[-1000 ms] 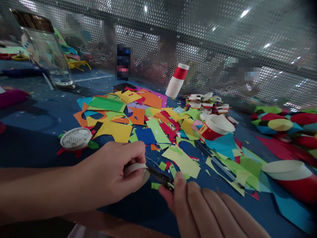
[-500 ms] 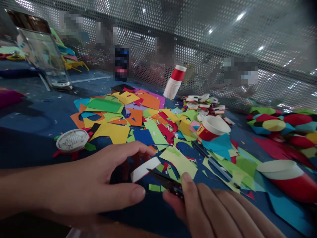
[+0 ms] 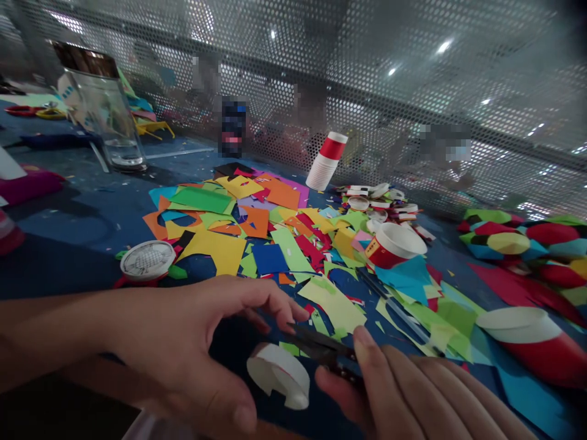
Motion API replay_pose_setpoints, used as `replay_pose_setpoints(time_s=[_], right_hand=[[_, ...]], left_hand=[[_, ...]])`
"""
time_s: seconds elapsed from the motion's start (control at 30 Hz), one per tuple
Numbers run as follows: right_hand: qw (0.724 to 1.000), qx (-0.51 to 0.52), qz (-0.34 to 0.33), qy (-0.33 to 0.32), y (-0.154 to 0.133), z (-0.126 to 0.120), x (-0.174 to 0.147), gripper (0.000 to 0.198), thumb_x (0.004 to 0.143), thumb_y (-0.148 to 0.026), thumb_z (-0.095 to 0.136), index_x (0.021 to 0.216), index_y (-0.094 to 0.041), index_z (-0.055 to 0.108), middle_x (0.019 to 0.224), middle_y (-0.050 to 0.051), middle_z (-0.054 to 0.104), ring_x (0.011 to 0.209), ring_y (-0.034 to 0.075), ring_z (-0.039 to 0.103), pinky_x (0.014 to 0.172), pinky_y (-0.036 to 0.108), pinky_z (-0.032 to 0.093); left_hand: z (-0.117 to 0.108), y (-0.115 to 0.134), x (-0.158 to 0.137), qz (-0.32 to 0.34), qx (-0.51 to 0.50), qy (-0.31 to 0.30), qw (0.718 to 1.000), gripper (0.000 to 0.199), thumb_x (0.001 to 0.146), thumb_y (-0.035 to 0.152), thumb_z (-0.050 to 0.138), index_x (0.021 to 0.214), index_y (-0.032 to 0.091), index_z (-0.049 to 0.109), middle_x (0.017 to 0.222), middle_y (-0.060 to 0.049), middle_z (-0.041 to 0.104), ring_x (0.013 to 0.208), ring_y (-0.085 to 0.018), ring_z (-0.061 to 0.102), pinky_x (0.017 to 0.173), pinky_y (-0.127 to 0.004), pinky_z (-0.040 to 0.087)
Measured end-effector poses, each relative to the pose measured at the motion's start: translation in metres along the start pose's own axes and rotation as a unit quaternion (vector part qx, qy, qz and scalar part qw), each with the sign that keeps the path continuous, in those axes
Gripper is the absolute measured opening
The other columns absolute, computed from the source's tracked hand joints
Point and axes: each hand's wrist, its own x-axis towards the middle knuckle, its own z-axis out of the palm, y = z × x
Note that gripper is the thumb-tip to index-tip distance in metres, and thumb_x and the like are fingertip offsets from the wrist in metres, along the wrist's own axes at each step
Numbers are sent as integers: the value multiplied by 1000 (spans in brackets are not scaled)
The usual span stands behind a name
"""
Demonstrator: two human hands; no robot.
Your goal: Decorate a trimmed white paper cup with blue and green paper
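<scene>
A curled white piece that looks cut from a paper cup (image 3: 279, 365) lies or hangs below and between both hands; whether it touches the table is unclear. My left hand (image 3: 183, 345) arches beside it, thumb and fingers spread wide with nothing gripped. In my right hand (image 3: 413, 391) is a pair of black thread snips (image 3: 321, 348), blades pointing left toward the left fingertips. Beyond my hands, colored paper scraps (image 3: 220, 244) cover the middle of the table. A round white lid-like craft piece (image 3: 147, 260) with a drawn pattern sits just past my left wrist.
A glass bottle (image 3: 112, 122) stands back left. Stacked paper cups (image 3: 326, 162) lean near the perforated screen (image 3: 275, 73). To the right are a cut red-and-white cup (image 3: 397, 244), a tipped cup (image 3: 536, 348), a pen (image 3: 403, 318) and multicolored paper shapes (image 3: 509, 241).
The white cup piece has moved down, from a straight-looking strip near my left fingertips to a curled shape lower between my hands. My left thumb has shifted down and the snips slightly right.
</scene>
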Motion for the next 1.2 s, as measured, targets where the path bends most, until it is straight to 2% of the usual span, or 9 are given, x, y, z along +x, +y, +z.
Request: replay_pose_setpoints(time_s=[0.1, 0.33, 0.47, 0.57, 0.7, 0.77, 0.87, 1.03, 1.2], right_hand=[[999, 10, 33, -6, 5, 2, 3, 25, 100, -31, 70, 104, -7, 72, 69, 3, 79, 55, 16, 68, 61, 34, 48], [990, 60, 118, -53, 8, 13, 11, 36, 109, -35, 51, 102, -6, 71, 75, 11, 80, 61, 19, 75, 59, 29, 54], [947, 218, 219, -89, 17, 10, 6, 26, 107, -37, 53, 105, -16, 68, 75, 3, 78, 60, 16, 75, 51, 20, 55], [838, 432, 263, -207, 24, 8, 4, 29, 108, -39, 48, 95, -23, 68, 67, -3, 71, 52, 11, 67, 42, 15, 48], [610, 615, 373, -333, 15, 12, 5, 57, 104, -66, 36, 82, -21, 64, 57, -3, 56, 46, 9, 46, 38, 16, 36], [524, 656, 411, -355, 6, 14, 7, 58, 100, -72, 41, 84, -21, 64, 60, -3, 54, 47, 9, 40, 38, 16, 32], [461, 672, 448, -368, -2, 16, 9, 58, 99, -73, 40, 88, -22, 67, 65, -3, 52, 48, 9, 35, 39, 16, 30], [339, 723, 484, -359, -3, 16, 15, 54, 96, -73, 49, 88, -21, 64, 65, -5, 42, 51, 8, 26, 44, 16, 20], [239, 689, 566, -386, -1, 12, 22, 61, 76, -79, 72, 84, -19, 67, 68, -4, 48, 55, 6, 30, 50, 19, 16]], left_hand=[[-3, 0, 2, 2, 102, 19, 995, 63, 70, 32, 94, 126, 28, 65, 130, 0, 70, 119, -22, 64, 101, -27, 50], [8, -3, 9, 45, 187, 34, 981, 36, 78, 10, 72, 111, 23, 71, 94, 3, 75, 84, -13, 69, 78, -19, 51], [13, -10, 6, 61, 210, 99, 971, 42, 80, 17, 70, 120, 28, 69, 86, 5, 72, 72, -11, 66, 67, -17, 49], [12, -15, 4, 75, 258, 178, 947, 45, 82, 17, 64, 125, 30, 67, 96, 3, 76, 76, -13, 69, 67, -20, 49], [11, -21, 5, 109, 293, 250, 916, 36, 87, 18, 58, 120, 27, 69, 98, 1, 77, 76, -14, 69, 67, -23, 48], [12, -23, 6, 139, 313, 262, 902, 35, 88, 16, 59, 120, 28, 70, 93, 3, 74, 76, -13, 66, 70, -23, 47], [12, -23, 5, 176, 335, 282, 881, 40, 88, 9, 60, 121, 29, 71, 84, 4, 65, 77, -12, 60, 71, -23, 44], [9, -21, 5, 217, 298, 281, 886, 36, 91, 1, 54, 104, 28, 75, 88, 3, 53, 76, -7, 56, 71, -18, 44], [7, -32, 11, 165, 305, 255, 903, 44, 88, 1, 53, 118, 30, 69, 100, 1, 57, 88, -11, 62, 80, -22, 49]])
